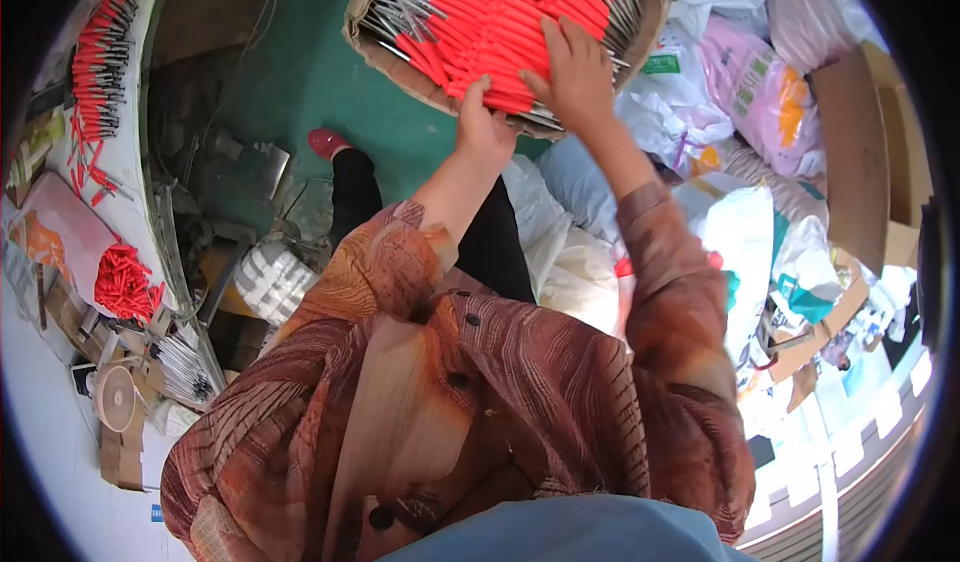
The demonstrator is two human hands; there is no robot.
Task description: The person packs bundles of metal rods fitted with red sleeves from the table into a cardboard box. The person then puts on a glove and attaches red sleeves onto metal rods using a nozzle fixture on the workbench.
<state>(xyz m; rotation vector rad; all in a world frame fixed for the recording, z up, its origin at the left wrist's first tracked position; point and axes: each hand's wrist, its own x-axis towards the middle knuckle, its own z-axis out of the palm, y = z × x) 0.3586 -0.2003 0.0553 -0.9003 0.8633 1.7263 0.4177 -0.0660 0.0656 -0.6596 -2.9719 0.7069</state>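
Note:
A cardboard box (pixel 400 77) at the top centre is filled with red-handled tools (pixel 510 22) whose grey metal shafts point to the left and right sides. My left hand (pixel 485 127) is at the box's near edge, its fingers bent by the lowest red handles; whether it grips any of them is unclear. My right hand (pixel 575 77) lies over the red handles near the box's right part, thumb and fingers spread apart, touching the pile from above.
At the left, a long table (pixel 150 202) bears a row of red-handled tools and a heap of red pieces (pixel 127 284). Plastic bags (pixel 750 92) crowd the right, beside an open carton (pixel 850 152). A round beige object (pixel 116 398) stands lower left.

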